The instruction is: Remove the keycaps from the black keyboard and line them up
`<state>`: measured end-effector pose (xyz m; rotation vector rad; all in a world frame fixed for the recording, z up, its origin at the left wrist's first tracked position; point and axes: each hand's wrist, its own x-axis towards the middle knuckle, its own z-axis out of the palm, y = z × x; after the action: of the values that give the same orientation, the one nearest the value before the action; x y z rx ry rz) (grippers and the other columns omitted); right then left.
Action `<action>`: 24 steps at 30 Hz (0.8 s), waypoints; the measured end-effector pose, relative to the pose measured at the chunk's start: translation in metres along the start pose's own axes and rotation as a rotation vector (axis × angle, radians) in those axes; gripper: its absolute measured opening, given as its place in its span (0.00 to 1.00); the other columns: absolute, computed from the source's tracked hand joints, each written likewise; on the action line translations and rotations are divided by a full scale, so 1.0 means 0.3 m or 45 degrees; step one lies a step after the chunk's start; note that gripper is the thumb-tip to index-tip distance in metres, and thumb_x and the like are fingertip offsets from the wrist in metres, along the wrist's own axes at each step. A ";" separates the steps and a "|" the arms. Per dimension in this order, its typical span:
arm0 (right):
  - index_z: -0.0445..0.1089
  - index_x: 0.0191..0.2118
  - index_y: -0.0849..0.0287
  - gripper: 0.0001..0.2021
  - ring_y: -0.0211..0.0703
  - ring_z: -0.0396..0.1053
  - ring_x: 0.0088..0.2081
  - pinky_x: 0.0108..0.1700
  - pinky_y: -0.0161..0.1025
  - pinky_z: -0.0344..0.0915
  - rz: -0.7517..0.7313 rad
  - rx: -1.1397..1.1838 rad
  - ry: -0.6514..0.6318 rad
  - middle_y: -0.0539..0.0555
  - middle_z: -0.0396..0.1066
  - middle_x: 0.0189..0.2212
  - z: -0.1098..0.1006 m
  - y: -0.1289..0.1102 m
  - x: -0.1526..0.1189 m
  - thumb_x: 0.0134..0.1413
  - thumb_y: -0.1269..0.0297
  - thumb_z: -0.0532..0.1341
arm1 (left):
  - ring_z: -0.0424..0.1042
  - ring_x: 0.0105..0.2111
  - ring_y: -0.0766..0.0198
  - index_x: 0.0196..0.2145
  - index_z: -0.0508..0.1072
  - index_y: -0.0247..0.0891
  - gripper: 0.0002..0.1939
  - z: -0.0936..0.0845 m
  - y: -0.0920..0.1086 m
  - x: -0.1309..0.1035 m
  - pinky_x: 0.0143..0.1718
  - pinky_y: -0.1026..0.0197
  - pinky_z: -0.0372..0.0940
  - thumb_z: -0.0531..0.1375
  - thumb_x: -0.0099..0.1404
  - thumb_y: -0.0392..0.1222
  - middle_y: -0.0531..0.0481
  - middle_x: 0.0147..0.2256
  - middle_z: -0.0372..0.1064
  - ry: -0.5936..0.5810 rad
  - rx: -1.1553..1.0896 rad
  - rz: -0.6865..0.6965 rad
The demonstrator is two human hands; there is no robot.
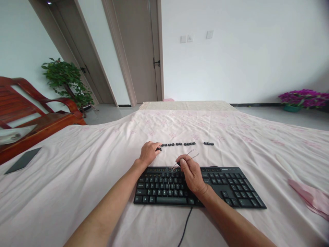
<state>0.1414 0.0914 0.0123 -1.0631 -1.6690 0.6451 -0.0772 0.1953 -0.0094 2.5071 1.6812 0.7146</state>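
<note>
A black keyboard lies on the cloth, and several keys are off its top row. My right hand is above the top middle of the keyboard, closed around a wire keycap puller. Thin wire loops stick out on both sides of the fingers, with one end down at the top row. My left hand is just beyond the keyboard's upper left corner. Its thumb and fingertips are closed about a black keycap, close to the cloth. Loose keycaps form a broken row behind the keyboard.
A pale pink flowered cloth with wrinkles covers the table. A dark flat object lies at left, and a pink cloth at right. The keyboard cable runs towards me. A wooden chair stands at far left.
</note>
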 end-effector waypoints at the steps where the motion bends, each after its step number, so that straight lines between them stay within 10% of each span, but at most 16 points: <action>1: 0.69 0.38 0.57 0.14 0.39 0.64 0.26 0.27 0.35 0.59 -0.001 0.001 0.003 0.49 0.63 0.21 0.001 0.000 0.000 0.66 0.58 0.49 | 0.69 0.41 0.59 0.48 0.74 0.46 0.19 0.001 0.000 0.000 0.46 0.57 0.62 0.62 0.58 0.35 0.52 0.39 0.77 -0.007 0.000 0.000; 13: 0.69 0.40 0.57 0.14 0.40 0.67 0.30 0.32 0.36 0.61 0.019 0.002 -0.089 0.50 0.67 0.26 -0.006 -0.007 0.001 0.67 0.58 0.48 | 0.69 0.44 0.58 0.45 0.76 0.44 0.15 -0.037 0.021 -0.014 0.49 0.56 0.61 0.63 0.59 0.37 0.50 0.43 0.75 0.039 -0.049 0.057; 24: 0.69 0.40 0.56 0.11 0.42 0.69 0.40 0.46 0.39 0.64 -0.157 -0.023 -0.454 0.52 0.72 0.37 0.019 -0.026 0.012 0.66 0.63 0.50 | 0.70 0.40 0.62 0.37 0.78 0.43 0.06 -0.134 0.101 -0.258 0.45 0.60 0.63 0.60 0.64 0.39 0.53 0.36 0.75 -0.093 -0.420 0.060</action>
<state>0.1331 0.0914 0.0185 -0.8853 -2.0331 0.7728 -0.0905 0.1055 0.0080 2.3180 1.3565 0.8166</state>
